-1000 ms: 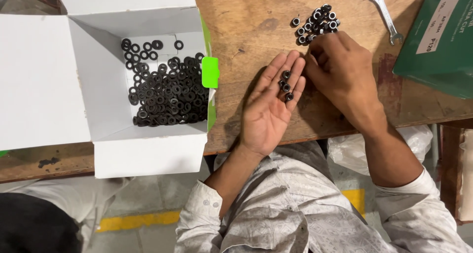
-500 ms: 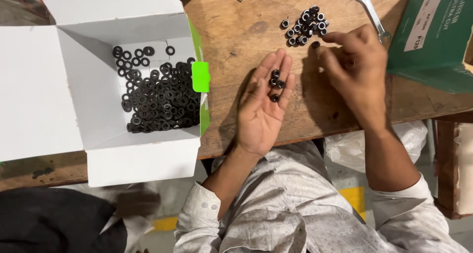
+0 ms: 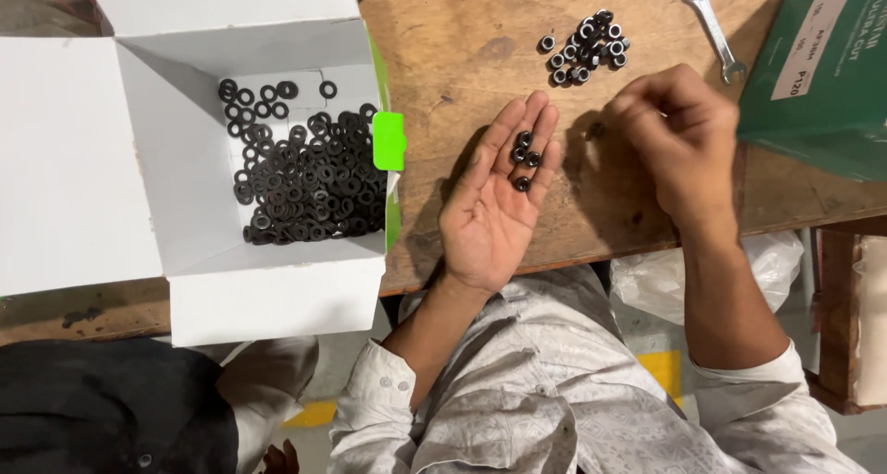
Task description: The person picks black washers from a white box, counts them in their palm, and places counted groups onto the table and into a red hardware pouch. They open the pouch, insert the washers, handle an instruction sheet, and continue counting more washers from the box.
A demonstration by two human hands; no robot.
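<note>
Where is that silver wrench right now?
In the head view the silver wrench lies at the top right of the wooden table, between the pile of black nuts and the green box.

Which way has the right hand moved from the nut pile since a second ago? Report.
Yes. The right hand has drawn back from the pile of nuts, toward the person and the green packet; its fingertips reached it before.

A workshop; worn wooden bench (image 3: pixel 462 49), spanner (image 3: pixel 711 17), white box of black washers (image 3: pixel 305 169).
</note>
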